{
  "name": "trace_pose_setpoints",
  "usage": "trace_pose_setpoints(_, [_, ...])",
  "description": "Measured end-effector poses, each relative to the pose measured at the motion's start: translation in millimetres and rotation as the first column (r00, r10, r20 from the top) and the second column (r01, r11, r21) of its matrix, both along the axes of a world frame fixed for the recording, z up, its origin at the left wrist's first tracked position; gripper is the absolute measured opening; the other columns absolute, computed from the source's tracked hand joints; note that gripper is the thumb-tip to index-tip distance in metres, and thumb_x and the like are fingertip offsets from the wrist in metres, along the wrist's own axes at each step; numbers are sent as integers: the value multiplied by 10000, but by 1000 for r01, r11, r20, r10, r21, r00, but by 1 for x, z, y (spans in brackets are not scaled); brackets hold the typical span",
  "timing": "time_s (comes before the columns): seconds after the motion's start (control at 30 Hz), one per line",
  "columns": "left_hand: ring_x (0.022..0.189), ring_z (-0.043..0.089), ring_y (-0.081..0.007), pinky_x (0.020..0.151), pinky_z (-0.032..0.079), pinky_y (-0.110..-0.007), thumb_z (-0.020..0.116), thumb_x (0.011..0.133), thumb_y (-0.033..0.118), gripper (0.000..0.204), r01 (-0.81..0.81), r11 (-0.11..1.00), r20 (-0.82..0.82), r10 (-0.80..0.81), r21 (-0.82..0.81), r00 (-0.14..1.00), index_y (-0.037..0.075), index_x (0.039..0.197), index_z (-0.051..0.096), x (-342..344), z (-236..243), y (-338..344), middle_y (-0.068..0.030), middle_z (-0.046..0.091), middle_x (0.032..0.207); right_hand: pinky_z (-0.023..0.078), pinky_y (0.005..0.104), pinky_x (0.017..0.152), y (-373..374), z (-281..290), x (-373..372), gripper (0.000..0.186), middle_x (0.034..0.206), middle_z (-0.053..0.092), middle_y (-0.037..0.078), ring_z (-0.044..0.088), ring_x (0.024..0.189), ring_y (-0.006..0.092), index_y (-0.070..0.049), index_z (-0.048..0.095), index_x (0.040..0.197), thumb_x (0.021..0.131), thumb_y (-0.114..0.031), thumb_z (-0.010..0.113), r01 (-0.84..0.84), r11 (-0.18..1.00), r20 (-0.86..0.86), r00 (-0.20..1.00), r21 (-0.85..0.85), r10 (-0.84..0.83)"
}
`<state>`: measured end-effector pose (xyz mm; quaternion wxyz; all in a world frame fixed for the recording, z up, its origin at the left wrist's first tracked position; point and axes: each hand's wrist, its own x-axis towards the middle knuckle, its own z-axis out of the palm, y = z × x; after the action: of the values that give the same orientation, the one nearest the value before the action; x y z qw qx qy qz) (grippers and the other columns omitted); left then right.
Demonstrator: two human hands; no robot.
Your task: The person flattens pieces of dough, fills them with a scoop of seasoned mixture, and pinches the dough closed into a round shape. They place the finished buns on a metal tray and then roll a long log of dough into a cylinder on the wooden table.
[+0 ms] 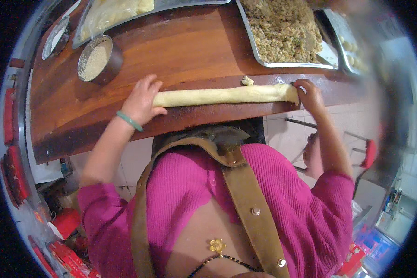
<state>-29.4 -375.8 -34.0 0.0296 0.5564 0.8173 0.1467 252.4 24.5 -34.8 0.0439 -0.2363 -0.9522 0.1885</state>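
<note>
A long pale dough roll (222, 96) lies crosswise on the dark wooden table, close to its front edge. At its left end my left hand (142, 101), with a green bangle on the wrist, is wrapped round the dough, fingers on the far side and thumb on the near side. My right hand (310, 97) grips the opposite end, where the dough looks flatter and ragged; part of its fingers is hidden. A small scrap of dough (247, 81) sits just beyond the roll, nearer its right end.
A metal tray (296, 65) of crumbly brown filling stands at the far right, beside another tray with pale round pieces (350, 46). A round metal container (115, 60) of pale grainy stuff stands at left. Behind it is a tray of yellowish dough (120, 14).
</note>
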Motion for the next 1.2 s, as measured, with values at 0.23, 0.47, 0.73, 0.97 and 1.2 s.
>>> trace_pose_setpoints(0.23, [923,487,-315,764,418,-397,694,604,417,579,-122,992,-247,111,-30,963,14,983,521,14,-22,-5,-158,507,966,422,380,820,-70,-7,-18,429,1095,520,134,494,994,329,-66,534,1037,713,-332,623,-268,860,-64,943,434,327])
trace_pose_setpoints(0.47, [660,521,-302,587,441,-395,671,611,459,437,0,994,-273,-30,-110,962,60,696,514,-26,-2,-13,-114,507,652,457,400,705,-24,3,-26,469,871,575,126,555,811,326,-66,578,929,674,-455,636,-312,911,96,950,270,297])
trace_pose_setpoints(0.73, [742,519,-315,633,432,-401,677,629,427,452,-273,907,-358,150,-322,921,42,817,533,-74,13,-91,-126,514,775,434,407,761,-23,6,7,448,987,549,126,526,906,325,-72,548,981,663,-363,674,-280,936,77,960,215,269])
trace_pose_setpoints(0.97, [1018,459,-344,886,370,-403,746,591,259,610,-70,996,-32,72,55,997,1,1077,483,2,14,-16,-178,504,1073,398,419,795,-24,-10,19,430,979,520,154,479,930,353,-36,509,1007,635,-161,684,-194,954,22,981,231,194])
trace_pose_setpoints(1.2, [1036,453,-332,900,373,-414,623,689,389,596,296,929,-70,-287,224,955,-8,1103,459,100,-23,120,-183,493,1094,454,389,729,-14,13,7,371,855,544,107,530,847,312,-72,558,914,566,-69,685,-202,973,59,979,108,197])
